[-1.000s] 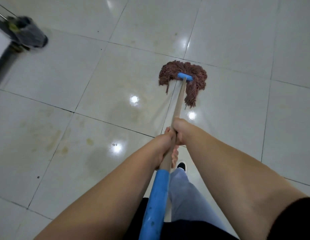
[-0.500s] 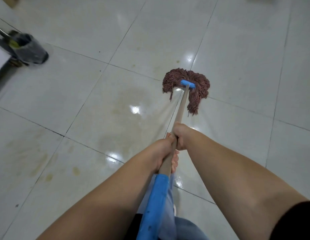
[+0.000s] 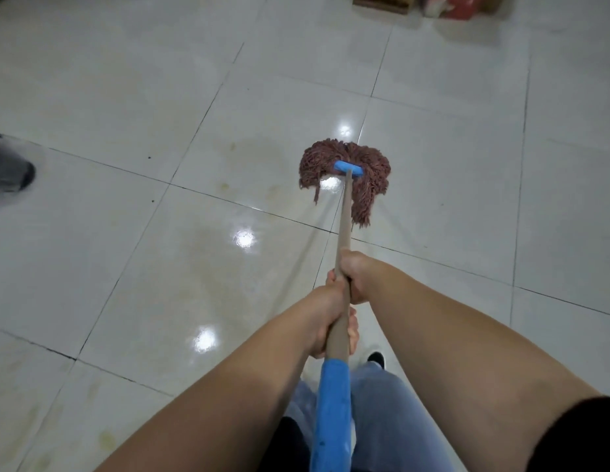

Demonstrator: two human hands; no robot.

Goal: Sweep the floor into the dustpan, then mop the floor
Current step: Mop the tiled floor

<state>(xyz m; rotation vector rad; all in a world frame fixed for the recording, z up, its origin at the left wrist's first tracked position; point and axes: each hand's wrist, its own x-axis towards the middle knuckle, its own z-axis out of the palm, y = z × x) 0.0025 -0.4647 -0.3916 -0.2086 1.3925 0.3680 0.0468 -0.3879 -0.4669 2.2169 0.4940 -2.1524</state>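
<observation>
Gripping the mop handle (image 3: pixel 344 212) with both hands, a person stands over a glossy pale tiled floor (image 3: pixel 126 80) in the single head view. The right hand (image 3: pixel 356 275) is closed around the bare wooden part of the shaft, farther down toward the mop end. The left hand (image 3: pixel 331 318) is wrapped around the same shaft just behind it, nearer the body, and the two hands touch. Directly below the left hand the shaft carries a blue sleeve (image 3: pixel 331 410) that runs down to the bottom edge of the picture.

The handle leans forward and away from the body to a blue clamp (image 3: pixel 348 169), which holds the reddish-brown string mop head (image 3: pixel 344 175). The strings lie spread on the floor in a horseshoe shape, with longer strands trailing back toward the person on the right side of the shaft. The mop head rests on a tile just past a dark grout line.

Faint yellowish stains and a wet sheen mark the tiles left of the mop, and ceiling lights reflect as bright spots. A blurred grey object (image 3: pixel 10 168) sits at the left edge, well apart from the mop. Boxes (image 3: pixel 429 3) stand at the top edge. Blue-grey trousers (image 3: pixel 392 420) and a dark shoe tip (image 3: pixel 377 358) show beneath the arms.
</observation>
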